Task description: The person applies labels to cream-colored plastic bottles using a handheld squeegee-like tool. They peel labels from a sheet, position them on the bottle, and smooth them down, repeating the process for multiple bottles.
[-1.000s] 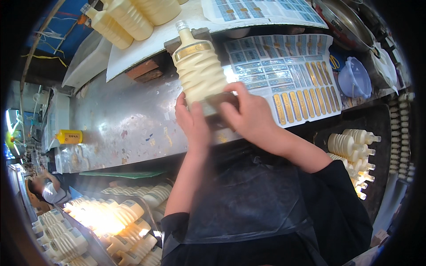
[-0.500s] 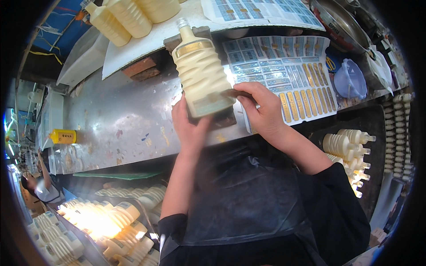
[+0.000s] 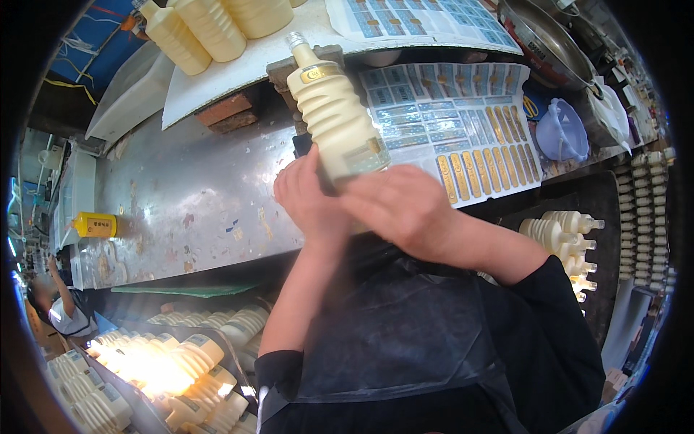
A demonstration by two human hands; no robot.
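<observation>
Here, the left hand point(image 3: 311, 195) holds a cream bottle point(image 3: 334, 116); right hand point(image 3: 403, 206) (blurred): can't tell its grip.

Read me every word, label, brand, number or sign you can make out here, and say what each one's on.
I don't copy out printed wording; it stands here:
Ribbed cream bottle, gold label and lower label: marks too small to read.
Yellow bottle: dark characters, too small to read surely.
Near sticker sheet and far sticker sheet: print too small.
Metal pan, reddish side: pale lettering, small and blurred.
</observation>
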